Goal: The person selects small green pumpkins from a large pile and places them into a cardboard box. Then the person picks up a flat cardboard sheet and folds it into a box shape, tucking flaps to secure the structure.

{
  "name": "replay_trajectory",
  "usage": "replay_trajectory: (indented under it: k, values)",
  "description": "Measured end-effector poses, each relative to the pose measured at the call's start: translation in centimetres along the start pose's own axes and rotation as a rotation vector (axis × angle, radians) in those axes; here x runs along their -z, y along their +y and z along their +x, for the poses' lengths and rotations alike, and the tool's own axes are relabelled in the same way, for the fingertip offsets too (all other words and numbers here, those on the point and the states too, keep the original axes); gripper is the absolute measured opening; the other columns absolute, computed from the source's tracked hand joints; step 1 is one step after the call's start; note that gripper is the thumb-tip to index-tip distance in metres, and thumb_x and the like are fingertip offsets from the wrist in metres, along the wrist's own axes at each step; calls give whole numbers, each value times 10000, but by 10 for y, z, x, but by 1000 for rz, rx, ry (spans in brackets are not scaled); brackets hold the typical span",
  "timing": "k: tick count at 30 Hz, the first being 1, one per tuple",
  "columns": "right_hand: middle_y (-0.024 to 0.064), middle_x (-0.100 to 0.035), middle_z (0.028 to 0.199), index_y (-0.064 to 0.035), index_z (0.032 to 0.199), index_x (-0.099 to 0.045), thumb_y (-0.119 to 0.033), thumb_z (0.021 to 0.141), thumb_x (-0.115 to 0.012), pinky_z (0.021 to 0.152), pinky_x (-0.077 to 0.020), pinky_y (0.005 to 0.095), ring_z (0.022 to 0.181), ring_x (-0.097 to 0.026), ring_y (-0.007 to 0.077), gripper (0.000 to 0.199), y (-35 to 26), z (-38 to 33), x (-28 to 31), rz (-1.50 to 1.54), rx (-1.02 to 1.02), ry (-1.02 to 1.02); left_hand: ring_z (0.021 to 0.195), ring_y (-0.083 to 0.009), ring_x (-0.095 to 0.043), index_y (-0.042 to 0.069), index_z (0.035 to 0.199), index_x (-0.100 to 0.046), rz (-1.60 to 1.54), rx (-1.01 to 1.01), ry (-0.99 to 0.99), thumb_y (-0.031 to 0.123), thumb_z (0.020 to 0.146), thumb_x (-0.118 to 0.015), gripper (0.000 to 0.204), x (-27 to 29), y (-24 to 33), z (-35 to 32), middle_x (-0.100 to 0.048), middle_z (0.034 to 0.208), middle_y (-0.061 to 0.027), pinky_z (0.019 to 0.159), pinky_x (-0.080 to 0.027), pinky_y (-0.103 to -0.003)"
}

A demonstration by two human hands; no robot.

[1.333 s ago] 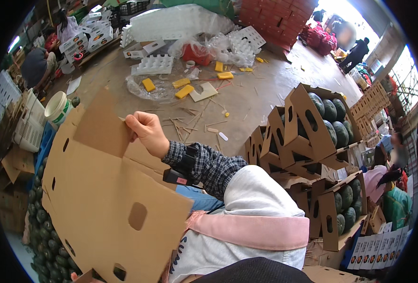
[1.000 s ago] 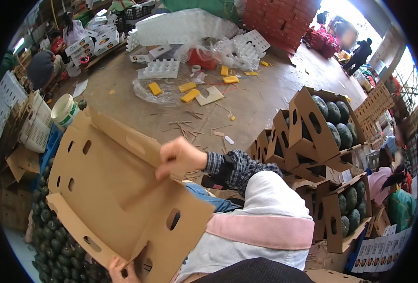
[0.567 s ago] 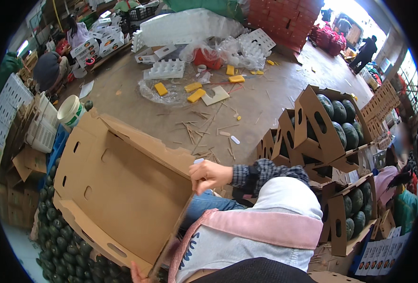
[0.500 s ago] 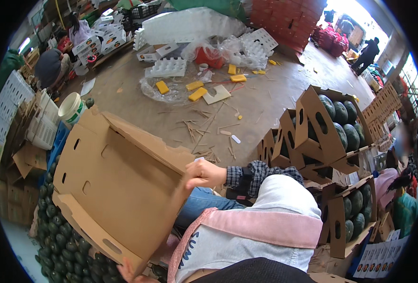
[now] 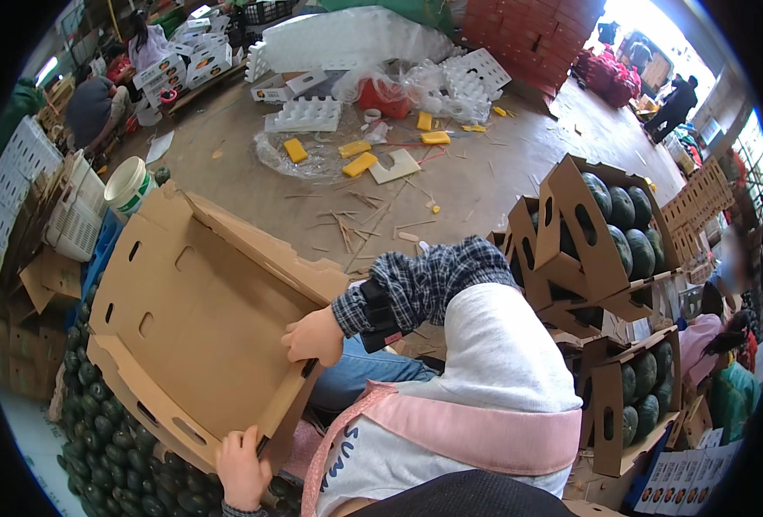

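A brown cardboard box [image 5: 200, 319] is tilted in front of me on the left, its inside bare and its far and side flaps raised, with slots cut in the walls. My right hand [image 5: 315, 336], in a plaid sleeve, is closed over the box's near wall at the right, fingers inside. At the lower corner of that same wall, my left hand [image 5: 243, 468] grips the edge with its fingers curled over the top. Dark slots show in the wall beside both hands. A pile of dark green fruit [image 5: 114, 439] lies beside and below the box.
Cardboard boxes of large dark green fruit [image 5: 622, 207] are stacked at the right. A white bucket [image 5: 128, 185] stands behind the held box. Wood sticks, yellow pieces [image 5: 360, 164] and plastic wrap [image 5: 304, 159] litter the floor. Other people sit or stand farther off.
My right hand has come down from the box's far right corner onto its near wall, which is now folded up. My left hand has moved up and over the edge.
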State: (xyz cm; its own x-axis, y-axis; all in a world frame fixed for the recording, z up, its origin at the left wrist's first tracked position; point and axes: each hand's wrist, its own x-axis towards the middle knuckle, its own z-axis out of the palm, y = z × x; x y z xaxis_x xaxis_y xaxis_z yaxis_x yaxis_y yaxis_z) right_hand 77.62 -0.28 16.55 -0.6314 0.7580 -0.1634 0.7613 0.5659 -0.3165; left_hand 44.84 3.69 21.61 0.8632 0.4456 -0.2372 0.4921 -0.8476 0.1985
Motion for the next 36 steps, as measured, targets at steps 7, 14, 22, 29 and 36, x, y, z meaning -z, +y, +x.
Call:
replay_trajectory:
  k: [7, 14, 22, 29, 36]
  values:
    - [174, -682, 819, -30, 820, -684, -287, 691, -684, 708, -519, 433, 805, -659, 338, 288, -33, -16, -24, 210, 199, -329, 1069, -354, -576, 125, 1254, -543, -201, 88, -684, 429, 813, -650, 546, -49, -1, 2, -559, 1132, -219, 915, -472, -435]
    - [102, -632, 900, -56, 1080, -603, -325, 759, -778, 693, -513, 351, 790, -626, 233, 454, 27, -10, 81, 471, 1, 553, 1306, -308, -402, 53, 1415, -343, -1105, 99, 599, 254, 887, -630, 635, 35, -13, 3, -370, 1422, -164, 1048, -383, -411]
    - [137, -583, 1262, -2, 1274, -565, -474, 915, -575, 1009, -416, 335, 1210, -505, 227, 594, 132, 37, 39, 1157, -182, 854, 1327, -282, -380, 29, 1475, -258, -1767, 346, 593, 674, 939, -319, 841, -30, -177, 74, -369, 1460, -128, 1100, -311, -404]
    - [107, -709, 960, 5, 1022, -689, -422, 1007, -413, 897, -475, 307, 896, -643, 169, 508, 110, 19, 44, 1390, -20, 560, 1266, -328, -431, -27, 1285, -479, -1245, -18, 653, 482, 966, -405, 604, -42, -169, 41, -510, 1278, -184, 1068, -328, -435]
    - [138, -707, 876, -27, 905, -696, -493, 996, -397, 851, -493, 356, 874, -656, 242, 561, 99, 3, 58, 846, -252, 564, 895, -151, -444, 34, 917, -464, -1010, 239, 815, 107, 916, -524, 94, 5, -131, 30, -450, 970, -48, 866, -378, -311]
